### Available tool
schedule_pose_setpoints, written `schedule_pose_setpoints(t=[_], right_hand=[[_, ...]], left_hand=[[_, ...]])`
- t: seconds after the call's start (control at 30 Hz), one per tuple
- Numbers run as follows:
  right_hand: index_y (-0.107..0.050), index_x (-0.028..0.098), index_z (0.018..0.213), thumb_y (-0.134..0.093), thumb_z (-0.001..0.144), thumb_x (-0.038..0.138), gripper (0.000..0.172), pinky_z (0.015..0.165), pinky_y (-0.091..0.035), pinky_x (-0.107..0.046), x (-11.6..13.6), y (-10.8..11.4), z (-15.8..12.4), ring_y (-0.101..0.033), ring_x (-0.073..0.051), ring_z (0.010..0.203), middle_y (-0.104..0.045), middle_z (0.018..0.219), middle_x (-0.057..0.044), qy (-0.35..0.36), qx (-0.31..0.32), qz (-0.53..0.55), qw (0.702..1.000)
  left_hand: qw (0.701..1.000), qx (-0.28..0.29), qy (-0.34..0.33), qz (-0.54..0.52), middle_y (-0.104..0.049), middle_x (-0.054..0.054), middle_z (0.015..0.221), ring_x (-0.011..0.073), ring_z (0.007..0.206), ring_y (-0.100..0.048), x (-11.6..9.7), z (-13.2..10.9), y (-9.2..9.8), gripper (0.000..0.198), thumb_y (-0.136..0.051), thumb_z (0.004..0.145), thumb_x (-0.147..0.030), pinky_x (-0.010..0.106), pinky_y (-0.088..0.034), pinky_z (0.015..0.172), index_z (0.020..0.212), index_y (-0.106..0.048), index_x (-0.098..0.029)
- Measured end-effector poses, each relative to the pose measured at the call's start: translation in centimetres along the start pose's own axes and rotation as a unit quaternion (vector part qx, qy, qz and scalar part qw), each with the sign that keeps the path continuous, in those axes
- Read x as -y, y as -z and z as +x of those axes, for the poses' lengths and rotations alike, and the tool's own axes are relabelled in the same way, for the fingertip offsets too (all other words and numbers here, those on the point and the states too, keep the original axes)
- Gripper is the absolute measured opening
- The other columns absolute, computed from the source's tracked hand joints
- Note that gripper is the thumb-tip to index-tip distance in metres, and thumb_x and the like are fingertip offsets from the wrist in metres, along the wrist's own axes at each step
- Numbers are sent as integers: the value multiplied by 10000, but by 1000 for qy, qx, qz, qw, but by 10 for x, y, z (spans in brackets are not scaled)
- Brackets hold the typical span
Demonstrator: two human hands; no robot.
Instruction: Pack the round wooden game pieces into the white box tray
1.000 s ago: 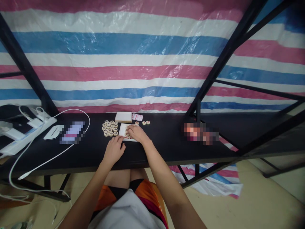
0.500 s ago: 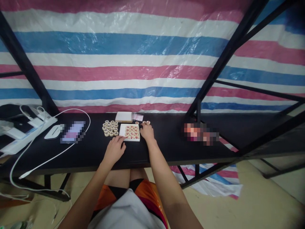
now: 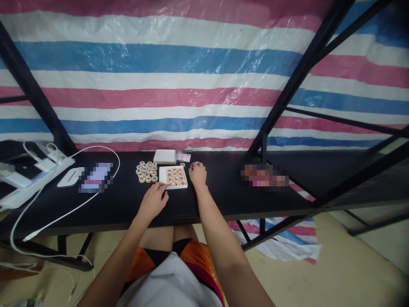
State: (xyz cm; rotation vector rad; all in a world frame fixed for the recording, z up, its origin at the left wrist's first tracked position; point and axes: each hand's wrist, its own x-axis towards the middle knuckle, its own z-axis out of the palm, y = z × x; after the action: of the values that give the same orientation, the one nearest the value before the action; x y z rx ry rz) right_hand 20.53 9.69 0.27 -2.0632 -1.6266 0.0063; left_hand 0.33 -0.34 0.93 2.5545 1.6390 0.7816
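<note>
A small white tray (image 3: 161, 171) lies on the black table (image 3: 223, 187) and holds several round wooden game pieces with red marks. Left of the tray is a cluster of loose round pieces (image 3: 146, 172). My left hand (image 3: 154, 200) rests on the table at the tray's near left corner, fingers curled, one fingertip touching the tray's edge. My right hand (image 3: 197, 174) is just right of the tray, fingers closed over the spot where two loose pieces lay; what it holds is hidden. One loose piece (image 3: 182, 164) sits behind the tray.
A white box lid (image 3: 165, 156) and a small pink card (image 3: 184, 157) lie behind the tray. To the left are a blurred phone (image 3: 94, 177), a white mouse (image 3: 67, 177), a power strip (image 3: 28, 186) and white cables. Black frame bars (image 3: 281, 100) rise on the right.
My right hand left the tray, moved right to the loose pieces behind it and closed there. The two pieces seen there earlier are now covered. My left hand stayed put.
</note>
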Motion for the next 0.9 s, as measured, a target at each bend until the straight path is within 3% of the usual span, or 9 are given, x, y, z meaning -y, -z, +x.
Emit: schedule_pose_setpoints(t=[0.2,0.33,0.4,0.47,0.63,0.9], right_hand=[[-605,177,1011,-418,900,229,224,800,-420,-338,1,4,-1,-548,-233,978,-594,1090,-121,-9,8,13,1000],[-604,167,999,-432,888,227,213,809,-412,-337,5,11,-2,-546,-233,960,-597,1059,-117,-15,-24,44,999],[-601,161,1018,-428,891,231,226,844,-400,-335,13,13,-3,-534,-228,977,-595,1056,-118,27,-46,76,996],[-603,158,1037,-430,892,226,236,891,-380,-321,24,14,-8,-518,-213,1004,-596,1065,-111,115,-45,113,986],[-630,183,1020,-487,885,247,207,886,-372,-276,52,10,-23,-534,-178,960,-635,1000,-57,319,51,148,935],[-658,182,987,-502,889,254,197,838,-378,-277,64,11,-31,-562,-185,948,-664,986,-71,375,114,71,917]], left_hand=[[1000,5,2,5,-592,80,1117,216,1035,-561,-1,0,0,316,-449,883,-191,354,-459,930,1161,-598,-193],[1000,6,0,6,-589,84,1118,221,1025,-563,-1,0,0,313,-446,885,-196,356,-462,921,1158,-597,-179],[1000,3,1,6,-585,81,1117,216,1017,-567,-1,0,1,310,-448,885,-197,346,-466,910,1154,-600,-185],[1000,1,2,7,-572,81,1123,206,988,-578,-1,0,1,308,-450,883,-195,333,-476,883,1149,-606,-194],[1000,-1,-2,6,-570,88,1065,208,972,-576,-1,1,1,318,-452,873,-181,335,-483,863,1148,-610,-193],[1000,4,-2,5,-577,92,1053,217,1008,-557,2,1,-1,303,-448,874,-188,356,-465,907,1129,-611,-190]])
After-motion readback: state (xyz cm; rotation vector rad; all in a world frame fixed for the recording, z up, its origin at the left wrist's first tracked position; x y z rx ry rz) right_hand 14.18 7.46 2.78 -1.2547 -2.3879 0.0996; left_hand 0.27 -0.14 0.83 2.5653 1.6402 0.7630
